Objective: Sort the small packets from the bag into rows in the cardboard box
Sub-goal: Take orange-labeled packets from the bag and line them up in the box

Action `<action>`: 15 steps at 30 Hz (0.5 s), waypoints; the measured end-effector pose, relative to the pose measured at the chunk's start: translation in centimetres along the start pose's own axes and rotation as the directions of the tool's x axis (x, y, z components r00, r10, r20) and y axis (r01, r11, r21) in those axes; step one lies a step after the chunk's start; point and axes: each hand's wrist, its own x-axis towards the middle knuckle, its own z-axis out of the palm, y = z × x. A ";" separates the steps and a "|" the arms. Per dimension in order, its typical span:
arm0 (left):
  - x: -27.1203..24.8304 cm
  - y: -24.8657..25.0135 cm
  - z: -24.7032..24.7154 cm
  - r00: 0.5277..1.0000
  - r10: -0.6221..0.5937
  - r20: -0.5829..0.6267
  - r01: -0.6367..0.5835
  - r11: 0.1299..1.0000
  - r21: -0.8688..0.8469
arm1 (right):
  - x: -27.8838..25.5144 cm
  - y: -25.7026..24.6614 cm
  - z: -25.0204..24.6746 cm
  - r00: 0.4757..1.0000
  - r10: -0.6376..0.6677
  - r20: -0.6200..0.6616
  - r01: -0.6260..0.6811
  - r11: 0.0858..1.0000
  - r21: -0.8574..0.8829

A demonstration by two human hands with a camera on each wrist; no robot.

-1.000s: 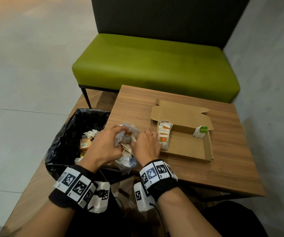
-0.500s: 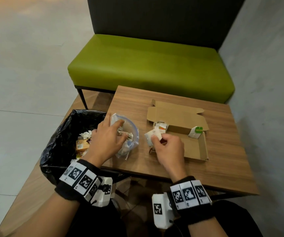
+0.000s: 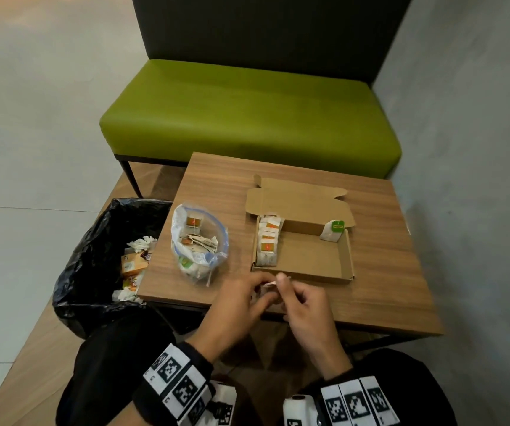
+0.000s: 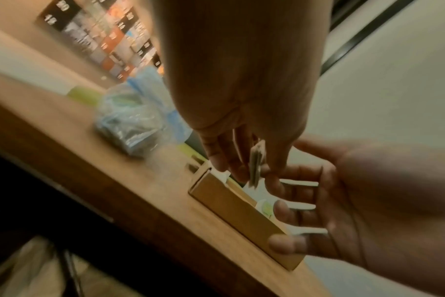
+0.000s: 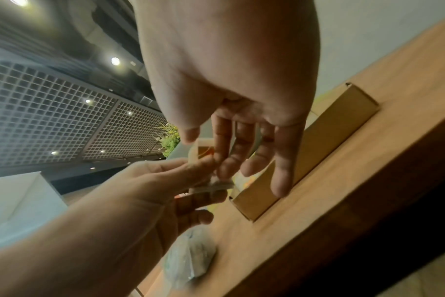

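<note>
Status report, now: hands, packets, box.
Left hand and right hand pinch one packet before the box. One row started. Bag untouched. Nothing obstructing.

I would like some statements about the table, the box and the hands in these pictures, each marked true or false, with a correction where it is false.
1. The cardboard box holds a row of orange-labelled packets along its left side. True.
2. The plastic bag lies inside the box. False: it lies on the table, left of the box.
3. Both hands are in the bag. False: the left hand and the right hand meet in front of the box, holding a small packet between their fingers.
4. A green-labelled packet leans in the box's far right corner. True.
5. The bin with the black liner stands right of the table. False: it stands left.
</note>
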 end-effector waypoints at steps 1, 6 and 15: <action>-0.2 -0.2 0.2 0.999 -0.052 0.006 0.052 0.995 -0.087 | -0.1 0.4 -0.2 1.000 0.016 -0.009 -0.016 1.000 -0.020; -0.9 -0.6 0.7 0.959 -0.279 0.043 0.263 0.828 -0.495 | -0.3 2.1 -0.5 0.992 0.079 -0.101 -0.085 0.994 -0.061; -0.3 -1.2 1.2 0.940 -0.316 0.125 0.331 0.763 -0.556 | 0.4 2.3 -0.1 0.993 0.071 -0.098 -0.067 0.997 0.046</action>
